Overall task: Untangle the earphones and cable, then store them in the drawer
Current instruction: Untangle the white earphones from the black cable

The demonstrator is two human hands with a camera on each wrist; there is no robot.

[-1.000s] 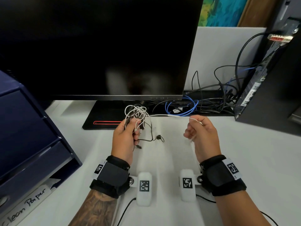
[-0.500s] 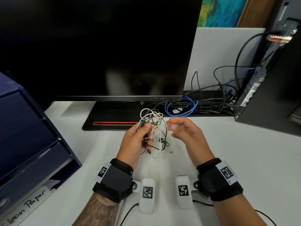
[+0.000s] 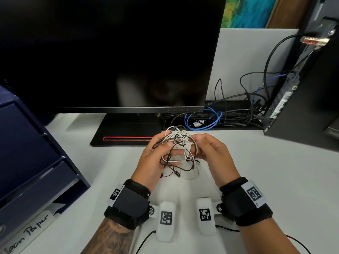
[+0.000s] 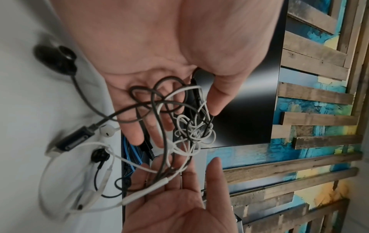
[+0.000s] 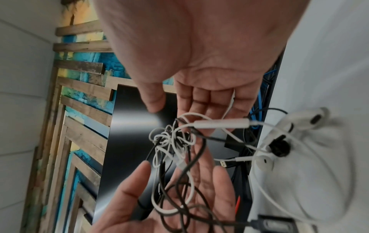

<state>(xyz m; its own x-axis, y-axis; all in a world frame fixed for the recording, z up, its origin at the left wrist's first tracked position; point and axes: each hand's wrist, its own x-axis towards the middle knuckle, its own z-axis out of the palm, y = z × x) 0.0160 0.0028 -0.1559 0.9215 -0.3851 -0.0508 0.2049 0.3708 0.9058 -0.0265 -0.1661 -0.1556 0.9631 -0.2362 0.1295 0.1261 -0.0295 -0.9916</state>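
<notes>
Both hands have closed in — left hand point(image 3: 156, 158) and right hand point(image 3: 211, 153) grip the tangle point(image 3: 178, 145); hard pulling could tighten its knot.

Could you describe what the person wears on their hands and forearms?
Both hands are bare. Each wrist carries a black strap with a square-patterned white tag and a white block bearing a black square marker, trailing a thin black cable. The left forearm is tattooed.
</notes>
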